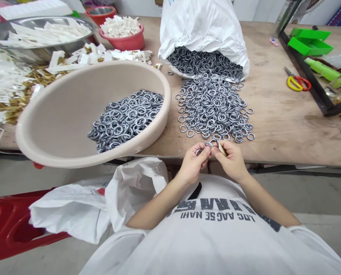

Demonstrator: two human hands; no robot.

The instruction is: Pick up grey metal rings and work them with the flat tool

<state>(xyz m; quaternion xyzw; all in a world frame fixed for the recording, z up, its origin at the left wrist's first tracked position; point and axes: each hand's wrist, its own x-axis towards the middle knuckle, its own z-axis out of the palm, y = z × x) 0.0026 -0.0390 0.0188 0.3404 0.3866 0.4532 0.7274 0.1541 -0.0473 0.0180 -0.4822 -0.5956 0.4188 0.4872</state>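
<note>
At the table's front edge, my left hand (195, 161) pinches grey rings (208, 144) between thumb and fingers. Close beside it, my right hand (229, 158) grips a small tool with a pale handle (222, 149) and a dark tip, which meets the rings. Just beyond both hands lies a loose pile of grey rings (213, 103), spilling from the mouth of a white sack (201, 26). To the left, a large beige basin (58, 103) holds more grey rings (127, 118) on its right side.
Scissors (298, 82) and green trays (310, 44) are at the right by a dark metal frame (307, 76). White pieces fill a steel bowl (44, 47) and a red bowl (127, 41) at the back left. Below hang white bags (133, 187) near a red chair (4, 225).
</note>
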